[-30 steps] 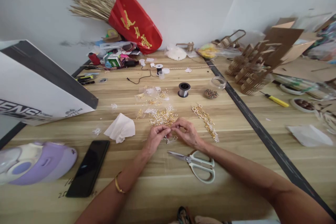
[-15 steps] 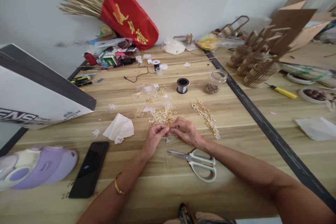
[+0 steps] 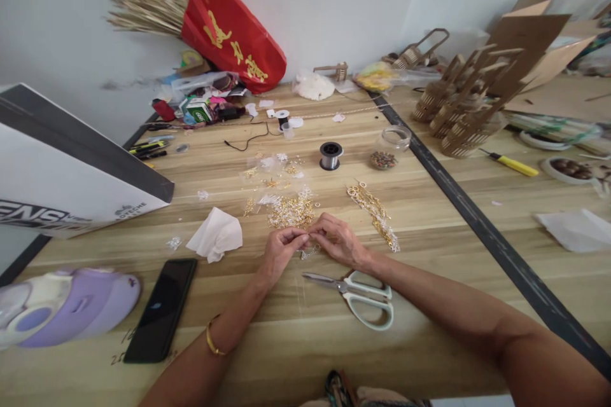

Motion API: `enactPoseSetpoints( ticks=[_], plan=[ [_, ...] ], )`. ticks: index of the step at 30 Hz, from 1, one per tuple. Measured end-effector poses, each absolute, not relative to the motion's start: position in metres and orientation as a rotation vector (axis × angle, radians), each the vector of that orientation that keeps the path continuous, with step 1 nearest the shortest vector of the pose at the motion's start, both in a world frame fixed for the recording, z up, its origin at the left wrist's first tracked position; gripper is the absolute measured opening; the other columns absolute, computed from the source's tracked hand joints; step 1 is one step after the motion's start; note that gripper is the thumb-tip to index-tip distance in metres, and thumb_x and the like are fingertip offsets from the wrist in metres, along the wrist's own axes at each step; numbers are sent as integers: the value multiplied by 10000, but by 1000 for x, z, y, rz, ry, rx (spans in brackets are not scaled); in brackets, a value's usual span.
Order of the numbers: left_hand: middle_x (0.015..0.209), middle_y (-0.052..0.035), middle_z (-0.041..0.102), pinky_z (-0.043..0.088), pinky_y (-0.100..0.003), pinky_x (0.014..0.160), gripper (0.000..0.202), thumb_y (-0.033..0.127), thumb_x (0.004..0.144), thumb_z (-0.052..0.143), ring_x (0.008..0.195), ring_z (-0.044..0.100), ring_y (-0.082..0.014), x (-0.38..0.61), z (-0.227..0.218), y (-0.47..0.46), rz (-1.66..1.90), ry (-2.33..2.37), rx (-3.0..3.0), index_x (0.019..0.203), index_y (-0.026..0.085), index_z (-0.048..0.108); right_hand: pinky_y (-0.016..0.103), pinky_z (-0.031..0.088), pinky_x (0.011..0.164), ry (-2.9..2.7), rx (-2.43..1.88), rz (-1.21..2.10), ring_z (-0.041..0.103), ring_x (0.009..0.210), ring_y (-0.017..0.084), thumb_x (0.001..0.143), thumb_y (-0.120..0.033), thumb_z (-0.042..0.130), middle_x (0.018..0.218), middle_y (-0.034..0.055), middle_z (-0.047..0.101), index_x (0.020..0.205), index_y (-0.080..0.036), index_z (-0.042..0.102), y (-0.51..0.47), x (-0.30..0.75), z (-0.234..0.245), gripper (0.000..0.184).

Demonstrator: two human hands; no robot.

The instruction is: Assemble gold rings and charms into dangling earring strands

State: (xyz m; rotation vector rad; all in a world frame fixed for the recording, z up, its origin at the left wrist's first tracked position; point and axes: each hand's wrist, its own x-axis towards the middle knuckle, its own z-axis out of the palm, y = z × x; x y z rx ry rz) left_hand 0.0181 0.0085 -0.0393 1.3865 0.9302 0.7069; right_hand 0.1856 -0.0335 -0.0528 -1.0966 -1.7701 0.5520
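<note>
My left hand (image 3: 283,251) and my right hand (image 3: 337,239) meet fingertip to fingertip over the wooden table, both closed in a pinch. What sits between the fingertips is too small to make out. Just beneath them a short silvery chain (image 3: 310,253) shows in part; whether it hangs from the fingers or lies on the table I cannot tell. Beyond the hands is a pile of small gold and silver jewellery findings (image 3: 292,210). Gold and silver chains (image 3: 373,211) lie in a strip to the right. Scissors with pale green handles (image 3: 356,296) rest on the near side, below my right hand.
A wire spool (image 3: 330,156) and a jar of beads (image 3: 389,147) stand farther back. To the left are a crumpled tissue (image 3: 214,234), a black phone (image 3: 161,310), a purple bottle (image 3: 79,305) and a large box (image 3: 81,165). Small woven baskets (image 3: 470,121) stand at the right.
The view has shifted very slightly. Both hands stay pinched together at the same spot, with only a small movement of the left fingers.
</note>
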Motion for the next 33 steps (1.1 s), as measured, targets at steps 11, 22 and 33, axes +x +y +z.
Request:
enactPoseSetpoints(
  ticks=[11, 22, 33],
  plan=[
    [607, -4, 633, 457, -226, 604, 161, 295, 694, 673, 590, 566, -118, 18, -35, 8, 720, 922, 1392, 673, 136, 664, 292, 460, 650, -1759, -1090, 558, 546, 715, 162, 886, -241, 492, 775, 52, 577, 871, -180, 605, -34, 185, -52, 129],
    [573, 5, 625, 454, -216, 540, 189, 287, 634, 710, 529, 564, -107, 20, -39, 8, 734, 929, 1350, 711, 131, 636, 282, 454, 650, -1735, -1120, 598, 536, 697, 150, 867, -223, 519, 768, 46, 563, 851, -168, 599, -33, 184, -51, 99],
    [551, 2, 617, 432, -205, 533, 180, 291, 651, 694, 523, 550, -101, 18, -43, 8, 730, 949, 1360, 681, 122, 638, 291, 452, 636, -1733, -1090, 595, 533, 686, 155, 868, -238, 524, 760, 42, 567, 841, -179, 596, -33, 182, -52, 97]
  ],
)
